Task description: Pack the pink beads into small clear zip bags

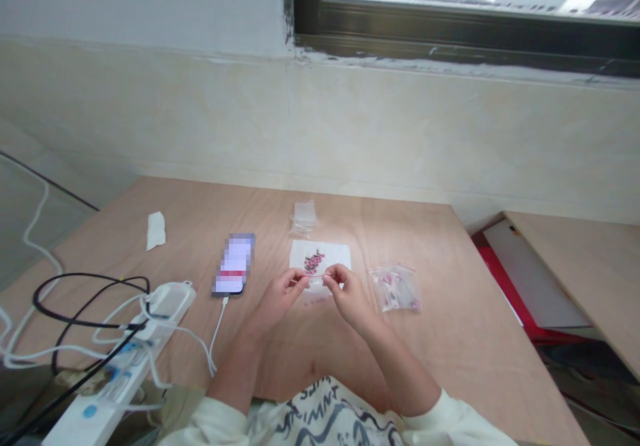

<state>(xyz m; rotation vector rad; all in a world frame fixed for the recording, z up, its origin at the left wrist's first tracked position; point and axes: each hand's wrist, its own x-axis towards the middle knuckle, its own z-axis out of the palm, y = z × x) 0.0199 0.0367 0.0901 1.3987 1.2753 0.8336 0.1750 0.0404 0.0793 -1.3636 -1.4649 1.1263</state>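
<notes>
Pinch grip of left hand (280, 297) and right hand (351, 296) on a small clear bag (316, 277)

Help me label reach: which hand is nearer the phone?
Left. The left hand sits just right of the phone, not touching it; the right hand is farther right, near the bag of beads. Both pinch a small clear bag between them.

My left hand (277, 297) and right hand (351, 294) are close together mid-frame, just apart, backs up. Both are pinched, thumb and first fingers (300, 277) closed tip to tip, and the two pinches face each other. Wrists bent slightly inward. Bare forearms (240, 359) angle in from below, cream sleeves (453, 419) at the elbows.
</notes>
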